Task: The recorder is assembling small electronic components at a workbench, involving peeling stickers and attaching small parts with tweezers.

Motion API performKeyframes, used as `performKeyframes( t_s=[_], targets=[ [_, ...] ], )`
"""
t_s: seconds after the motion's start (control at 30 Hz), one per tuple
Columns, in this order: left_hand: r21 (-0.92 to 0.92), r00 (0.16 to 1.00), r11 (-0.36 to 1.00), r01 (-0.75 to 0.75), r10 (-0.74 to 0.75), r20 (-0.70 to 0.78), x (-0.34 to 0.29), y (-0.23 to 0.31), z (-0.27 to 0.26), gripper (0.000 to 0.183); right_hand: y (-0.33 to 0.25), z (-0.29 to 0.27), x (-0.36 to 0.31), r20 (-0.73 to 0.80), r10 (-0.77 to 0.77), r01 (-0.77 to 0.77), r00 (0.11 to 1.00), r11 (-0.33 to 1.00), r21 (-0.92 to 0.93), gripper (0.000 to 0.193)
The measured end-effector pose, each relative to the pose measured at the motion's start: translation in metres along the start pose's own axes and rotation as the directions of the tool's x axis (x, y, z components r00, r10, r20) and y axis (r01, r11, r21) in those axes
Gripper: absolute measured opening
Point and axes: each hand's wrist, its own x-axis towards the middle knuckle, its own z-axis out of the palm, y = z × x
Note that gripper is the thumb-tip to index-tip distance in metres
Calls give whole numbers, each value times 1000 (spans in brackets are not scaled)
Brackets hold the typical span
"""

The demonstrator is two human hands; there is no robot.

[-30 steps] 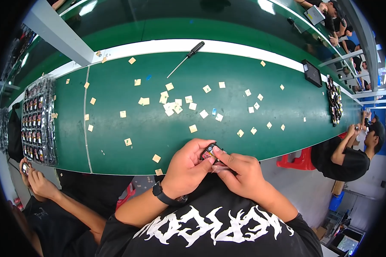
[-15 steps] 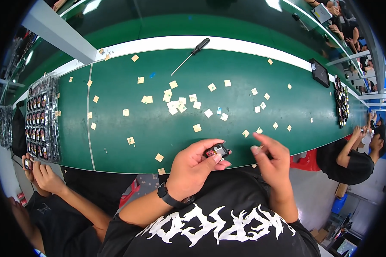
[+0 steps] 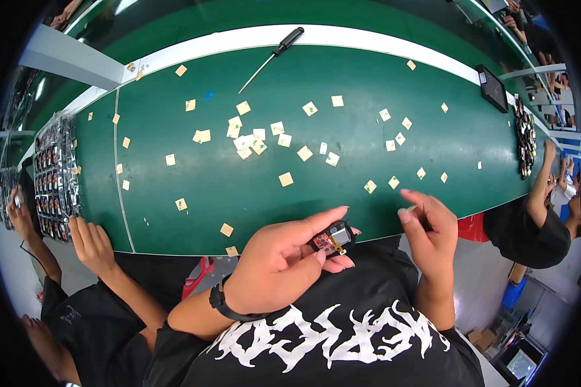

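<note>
1. The left hand (image 3: 274, 261) grips a device (image 3: 333, 238), a small black casing with a red and grey face turned up. The thumb presses its near side, and the fingers wrap under and beyond it.
2. The device sits at the left hand's fingertips, on the side toward the right hand, above the person's lap and just beside the table's near edge.
3. The right hand (image 3: 429, 229) is well apart from the device, to its right. Its thumb and forefinger are parted, with the tips facing the table (image 3: 239, 200); the other fingers curl in.
4. A black watch (image 3: 219, 300) circles the left wrist.
5. Beyond both hands, pale squares (image 3: 285, 179) lie scattered over the green table, several overlapping in a cluster ahead of the left hand. Two lie just beyond the right hand's fingertips.
6. Further ahead of the left hand, a screwdriver (image 3: 280, 48) lies slanted, handle on the table's white far border, tip pointing back toward the person's left.
7. Far left of the left hand are filled trays (image 3: 55, 177), with a co-worker's hand (image 3: 92, 246) near them.
8. Far right of the right hand are a black box (image 3: 493, 89) and a dark pile (image 3: 525, 137).
</note>
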Motion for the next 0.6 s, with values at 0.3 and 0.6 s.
performKeyframes(
  t_s=[0.3, 0.6],
  targets=[
    [243, 999, 970, -35, 29, 28, -4, 9, 5, 62, -36, -6, -1, 214, -401, 428, 891, 897, -105, 48],
    [247, 999, 969, -22, 16, 28, -5, 7, 7, 61, -60, -15, 1, 267, -518, 576, 813, 781, -240, 59]
  ],
)
